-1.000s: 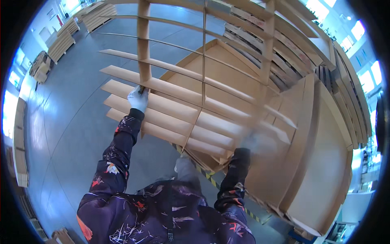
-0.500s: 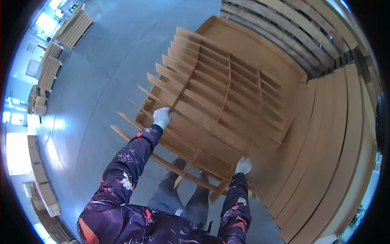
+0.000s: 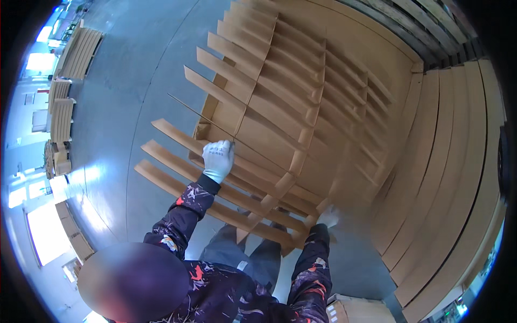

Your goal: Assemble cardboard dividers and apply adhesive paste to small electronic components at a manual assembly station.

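Observation:
A large cardboard divider grid (image 3: 218, 90) of crossing brown strips lies slanted over a shallow cardboard tray (image 3: 371, 43). Its near strips stick out past the tray's left edge, above the floor and in front of my legs. My left hand (image 3: 218, 160), in a white glove, is closed on a strip at the grid's near left. At the near right corner of the grid is my right hand (image 3: 328, 216), also gloved and blurred; it appears closed on the strip ends there. The far strips are smeared by motion.
On the right stands a stack of long brown cardboard pieces (image 3: 431, 161). Wooden pallet slats (image 3: 409, 27) rise behind the tray. A carton (image 3: 358, 309) sits at the lower right. Stacked flat cardboard (image 3: 79, 54) stands far left across the grey floor (image 3: 124, 134).
The divider grid has shifted with my hands, and its near strips now look larger and reach farther out to the left. The whole view has moved too. Both hands stay at the grid.

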Demonstrator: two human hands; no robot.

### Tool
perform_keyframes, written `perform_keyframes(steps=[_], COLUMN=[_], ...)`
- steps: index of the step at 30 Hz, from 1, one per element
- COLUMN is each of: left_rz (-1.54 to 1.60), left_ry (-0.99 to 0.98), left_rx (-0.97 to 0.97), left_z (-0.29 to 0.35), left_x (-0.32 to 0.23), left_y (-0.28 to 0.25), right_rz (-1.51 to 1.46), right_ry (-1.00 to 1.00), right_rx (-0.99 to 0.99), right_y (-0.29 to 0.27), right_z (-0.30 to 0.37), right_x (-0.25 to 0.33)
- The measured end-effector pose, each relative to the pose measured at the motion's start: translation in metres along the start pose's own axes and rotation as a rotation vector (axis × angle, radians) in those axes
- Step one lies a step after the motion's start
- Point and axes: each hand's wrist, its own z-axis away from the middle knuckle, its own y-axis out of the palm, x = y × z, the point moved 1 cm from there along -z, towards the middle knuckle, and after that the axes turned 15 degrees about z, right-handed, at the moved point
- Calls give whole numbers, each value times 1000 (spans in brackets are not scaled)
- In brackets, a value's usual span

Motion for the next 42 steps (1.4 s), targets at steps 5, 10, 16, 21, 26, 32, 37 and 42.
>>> perform_keyframes(steps=[5,10,16,21,26,32,37,42], left_rz=[92,133,71,164,417,397,250,-80], left_ry=[4,-159,-407,-384,-336,-102,107,203], left_rx=[0,17,250,239,-70,120,695,909], left_z=[-41,-89,-50,-89,-146,24,148,167], left_x=[9,36,82,99,93,2,1,8], left_y=[3,91,162,195,180,180,177,232], right_rz=[0,141,199,387,73,-83,295,-462], right_ry=[-30,-205,-206,-430,-301,-275,0,522], right_rx=[-132,-355,-92,-306,-196,58,539,652], right_y=[-9,-6,21,9,-40,-22,22,13], right_z=[-35,-104,-96,-154,-169,29,246,275], right_x=[20,32,42,81,170,55,-98,-174])
